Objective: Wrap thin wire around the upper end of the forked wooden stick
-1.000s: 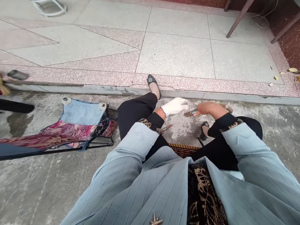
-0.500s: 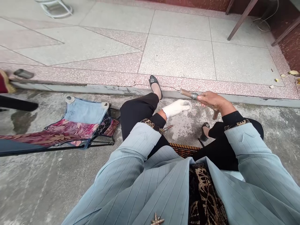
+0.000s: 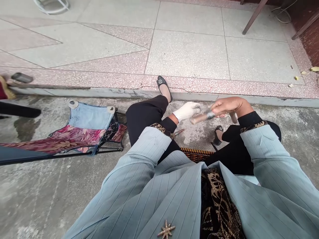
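My right hand [image 3: 226,107], bare, is closed around a brown wooden stick [image 3: 198,119] with thin silvery wire [image 3: 210,115] wound about it. The stick's near end is blurred and tilts down to the left, just below my left hand. My left hand [image 3: 187,111] wears a white knitted glove. Its fingers are curled together beside the stick, and whatever they pinch is too small to make out. Under my left cuff shows part of a slim tool with a reddish handle [image 3: 178,132]; its kind is unclear.
A folding chair [image 3: 91,116] with blue and floral cloth stands at left. A raised tiled step [image 3: 189,58] runs across the front, with a dark cup-like object [image 3: 22,77] lying on its edge. A woven seat [image 3: 196,154] shows between my legs. Wooden legs [image 3: 254,16] stand at upper right.
The wire-wound stick has swung: its left end has dropped from above my left hand to below it. My right wrist has turned with it. My gloved hand has shifted slightly upward.
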Demonstrator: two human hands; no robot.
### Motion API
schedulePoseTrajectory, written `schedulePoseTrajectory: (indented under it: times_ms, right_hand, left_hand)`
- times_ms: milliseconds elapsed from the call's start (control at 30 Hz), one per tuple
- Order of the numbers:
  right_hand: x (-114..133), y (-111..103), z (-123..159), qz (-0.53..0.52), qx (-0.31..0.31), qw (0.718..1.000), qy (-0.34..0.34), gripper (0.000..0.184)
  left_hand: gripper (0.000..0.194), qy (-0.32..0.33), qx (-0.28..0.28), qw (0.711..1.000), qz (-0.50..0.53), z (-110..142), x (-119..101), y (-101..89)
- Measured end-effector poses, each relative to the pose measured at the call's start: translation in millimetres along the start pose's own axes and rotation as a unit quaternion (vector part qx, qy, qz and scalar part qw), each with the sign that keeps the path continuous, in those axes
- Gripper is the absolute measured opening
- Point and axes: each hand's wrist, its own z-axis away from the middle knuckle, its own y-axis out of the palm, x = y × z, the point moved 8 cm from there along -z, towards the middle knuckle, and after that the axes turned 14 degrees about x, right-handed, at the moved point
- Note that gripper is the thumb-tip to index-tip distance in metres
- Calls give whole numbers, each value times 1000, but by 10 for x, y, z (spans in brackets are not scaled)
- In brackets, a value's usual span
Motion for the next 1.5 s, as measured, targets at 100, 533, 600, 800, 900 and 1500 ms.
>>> schedulePoseTrajectory:
  times_ms: [100,533,600,800,900,1500]
  right_hand:
    - [-147,79,-64,104,55,984,131,56]
    - [-119,-593,282,-1,-404,901,159,44]
    - [-102,-577,276,-48,-404,907,111,42]
    - [-165,-580,265,-69,-380,920,66,45]
    - [-180,-555,254,-82,-370,924,52,46]
    - [-171,-474,134,-295,-382,870,-101,37]
  left_hand:
    - [6,4,61,997,-37,19,-112,59]
    - [20,53,196,961,187,4,-72,357]
    - [19,37,193,961,193,20,-58,358]
    - [17,18,197,969,150,42,-85,356]
    - [13,12,189,976,105,74,-146,361]
    - [21,17,15,988,150,108,5,330]
